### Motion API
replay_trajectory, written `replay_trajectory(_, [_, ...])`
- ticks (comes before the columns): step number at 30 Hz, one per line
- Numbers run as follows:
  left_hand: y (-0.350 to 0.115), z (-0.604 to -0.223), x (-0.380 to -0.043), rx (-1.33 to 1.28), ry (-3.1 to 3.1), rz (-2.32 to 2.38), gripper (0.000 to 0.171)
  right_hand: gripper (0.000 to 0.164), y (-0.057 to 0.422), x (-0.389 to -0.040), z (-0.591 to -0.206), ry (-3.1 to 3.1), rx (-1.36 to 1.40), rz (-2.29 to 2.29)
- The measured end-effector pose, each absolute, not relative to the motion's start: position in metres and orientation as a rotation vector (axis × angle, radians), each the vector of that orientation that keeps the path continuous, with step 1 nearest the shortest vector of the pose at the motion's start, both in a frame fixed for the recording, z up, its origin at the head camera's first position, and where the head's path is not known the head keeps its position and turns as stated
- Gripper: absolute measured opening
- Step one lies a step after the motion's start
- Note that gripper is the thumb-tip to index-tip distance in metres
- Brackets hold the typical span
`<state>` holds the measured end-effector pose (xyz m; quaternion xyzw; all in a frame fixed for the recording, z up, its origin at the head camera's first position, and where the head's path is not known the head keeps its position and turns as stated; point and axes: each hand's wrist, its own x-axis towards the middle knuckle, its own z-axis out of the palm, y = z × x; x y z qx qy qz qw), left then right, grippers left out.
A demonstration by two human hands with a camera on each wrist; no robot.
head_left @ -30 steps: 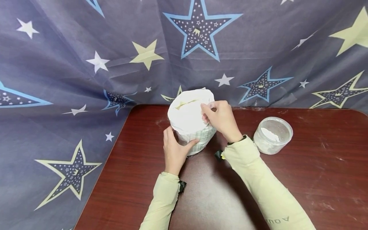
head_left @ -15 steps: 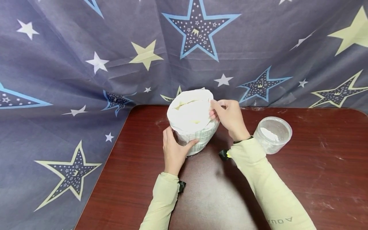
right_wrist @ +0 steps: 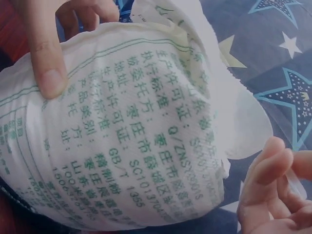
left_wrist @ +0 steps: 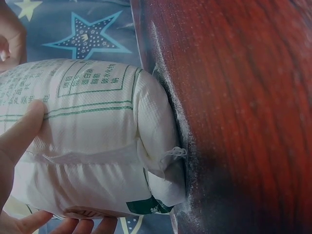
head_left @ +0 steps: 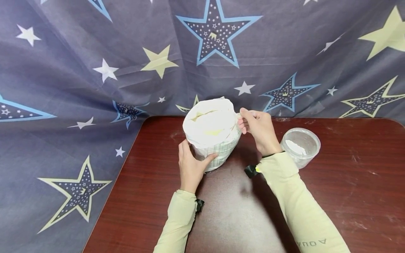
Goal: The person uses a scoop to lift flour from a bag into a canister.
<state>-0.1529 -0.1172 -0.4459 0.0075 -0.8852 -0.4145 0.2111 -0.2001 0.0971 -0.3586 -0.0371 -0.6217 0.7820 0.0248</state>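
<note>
A white woven flour bag (head_left: 218, 153) with green print stands upright near the table's back edge, its mouth turned open. My left hand (head_left: 191, 165) grips its near left side, thumb across the front and fingers round the side, as the left wrist view shows too. At the right of the mouth is my right hand (head_left: 259, 128), thumb and forefinger pinching a thin pale piece (head_left: 238, 115). In the right wrist view a rounded, whitish, see-through sheet (right_wrist: 248, 126) sticks out between the bag and these fingers; I cannot tell whether it is part of the bag.
A clear round tub (head_left: 300, 149) holding some white powder stands right of the bag, close behind the right forearm. The dark red table (head_left: 354, 182) bears white powder smears. A star-patterned cloth (head_left: 177, 84) hangs behind it and at its left.
My right hand has moved right, from over the bag's mouth to just outside its right rim, still pinching. More of the mouth shows. The left hand has kept its grip; the bag has barely moved.
</note>
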Motion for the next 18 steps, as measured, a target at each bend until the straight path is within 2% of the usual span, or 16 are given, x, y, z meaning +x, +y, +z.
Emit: replay_trajectory(18, [-0.117,-0.445,-0.152,0.027,-2.468,-1.165,0.092,0.020,0.118,-0.194,-0.361,-1.672,-0.198,2.648])
